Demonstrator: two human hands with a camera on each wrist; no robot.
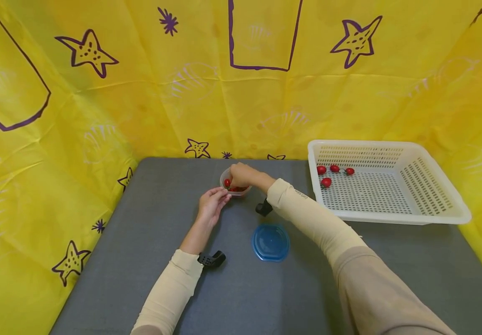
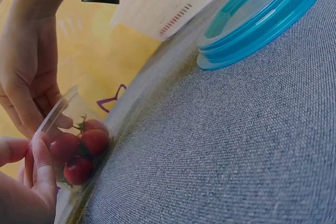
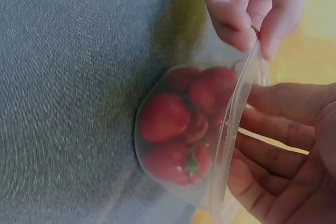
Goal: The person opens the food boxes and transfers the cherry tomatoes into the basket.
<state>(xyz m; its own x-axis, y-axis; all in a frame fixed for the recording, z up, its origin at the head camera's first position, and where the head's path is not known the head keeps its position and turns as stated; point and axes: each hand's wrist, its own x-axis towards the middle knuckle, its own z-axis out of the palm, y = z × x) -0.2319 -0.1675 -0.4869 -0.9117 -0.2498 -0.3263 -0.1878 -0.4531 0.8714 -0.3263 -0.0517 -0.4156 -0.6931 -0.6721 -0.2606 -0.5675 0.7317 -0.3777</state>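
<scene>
A clear plastic container (image 1: 223, 177) with several small red tomatoes (image 3: 164, 117) inside stands near the far edge of the table. My left hand (image 1: 212, 204) pinches its near rim between thumb and fingers. From above, my right hand (image 1: 246, 176) reaches over the opening with its fingers down inside. The rim and wall hide those fingertips, so whether they grasp a tomato is unclear. In the right wrist view, green stem shows on one tomato low in the container. A round blue lid (image 1: 270, 242) lies on the table, nearer to me than the container.
A white perforated plastic basket (image 1: 395, 217) sits at the right, with several red tomatoes (image 1: 334, 168) in its left end. The grey table (image 1: 111, 260) ends at yellow patterned cloth (image 1: 140, 107) behind and on both sides. A black camera is strapped to each wrist.
</scene>
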